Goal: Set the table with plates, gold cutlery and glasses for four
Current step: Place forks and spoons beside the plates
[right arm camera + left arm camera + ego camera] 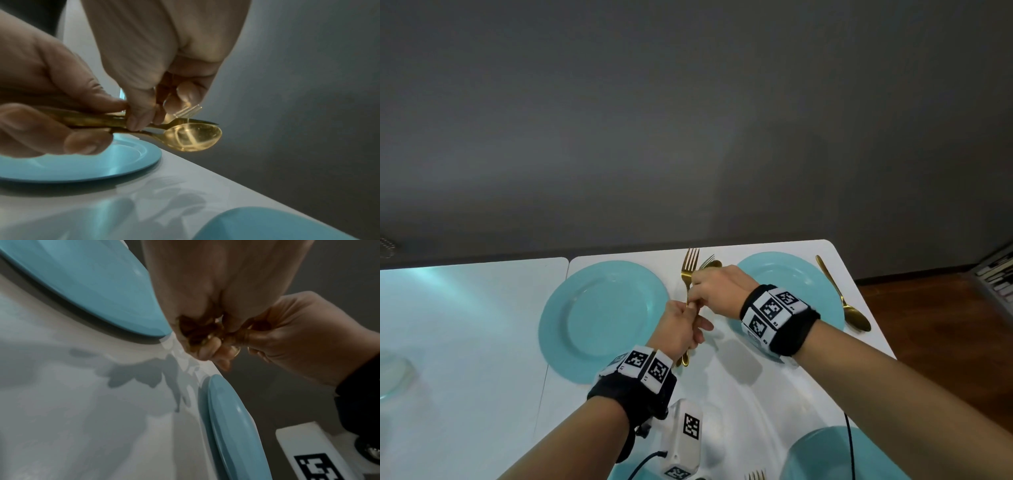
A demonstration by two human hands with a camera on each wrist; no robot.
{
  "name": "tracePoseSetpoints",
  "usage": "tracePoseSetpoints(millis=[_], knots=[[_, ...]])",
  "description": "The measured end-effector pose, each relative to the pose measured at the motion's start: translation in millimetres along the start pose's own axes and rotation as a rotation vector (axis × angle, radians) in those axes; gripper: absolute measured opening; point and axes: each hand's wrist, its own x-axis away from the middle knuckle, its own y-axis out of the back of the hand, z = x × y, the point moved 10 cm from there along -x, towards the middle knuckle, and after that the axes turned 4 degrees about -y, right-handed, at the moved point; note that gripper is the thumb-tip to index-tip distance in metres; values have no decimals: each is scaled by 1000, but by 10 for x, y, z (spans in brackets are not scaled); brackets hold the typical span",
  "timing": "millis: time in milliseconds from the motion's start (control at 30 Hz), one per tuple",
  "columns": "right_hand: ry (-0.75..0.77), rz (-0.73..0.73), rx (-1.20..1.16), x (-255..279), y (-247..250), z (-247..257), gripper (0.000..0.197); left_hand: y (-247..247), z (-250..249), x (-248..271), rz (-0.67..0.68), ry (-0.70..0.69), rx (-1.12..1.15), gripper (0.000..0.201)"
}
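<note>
Between two blue plates, the left plate (pixel 602 318) and the right plate (pixel 794 274), both hands hold a bundle of gold cutlery above the white table (pixel 482 325). My left hand (pixel 697 325) grips the handles from below. My right hand (pixel 697 298) pinches the bundle nearer the heads. Fork tines (pixel 690 263) and a spoon bowl (pixel 714 263) stick out beyond the right hand. In the right wrist view the right hand's fingertips (pixel 139 120) pinch the stems, with the spoon (pixel 193 137) and a fork (pixel 188 111) ahead of them. Another gold spoon (pixel 842 298) lies right of the right plate.
A third blue plate (pixel 825 455) sits at the near right, with fork tines (pixel 755 475) beside it. A clear glass dish (pixel 393 377) is at the far left. A white marker-tagged device (pixel 685 435) with a cable lies near me. The table's far edge meets a grey wall.
</note>
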Motion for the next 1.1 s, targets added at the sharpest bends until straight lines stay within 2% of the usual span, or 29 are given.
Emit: tracePoseSetpoints(millis=[167, 333, 400, 467, 600, 700, 833, 967, 1100], knots=[[98, -24, 121, -8, 55, 133, 25, 39, 12, 31, -18, -1, 1, 23], [184, -271, 138, 38, 310, 79, 27, 174, 129, 15, -56, 42, 50, 23], [92, -376, 133, 56, 460, -107, 28, 246, 169, 12, -73, 48, 18, 23], [-100, -404, 22, 88, 532, -404, 20, 307, 166, -2, -91, 43, -15, 24], [-624, -188, -390, 232, 87, -1021, 17, 413, 116, -95, -147, 24, -6, 24], [-831, -117, -636, 304, -275, -1117, 11, 497, 83, -164, -192, 2, -89, 24], [-914, 71, -733, 218, -703, -1013, 25, 580, 31, -215, -239, -15, -110, 23], [-995, 163, -718, 103, -986, -952, 35, 566, -8, -242, -221, -30, -65, 20], [-1008, 232, -613, 41, -1030, -870, 45, 539, -15, -247, -209, -31, -44, 19]])
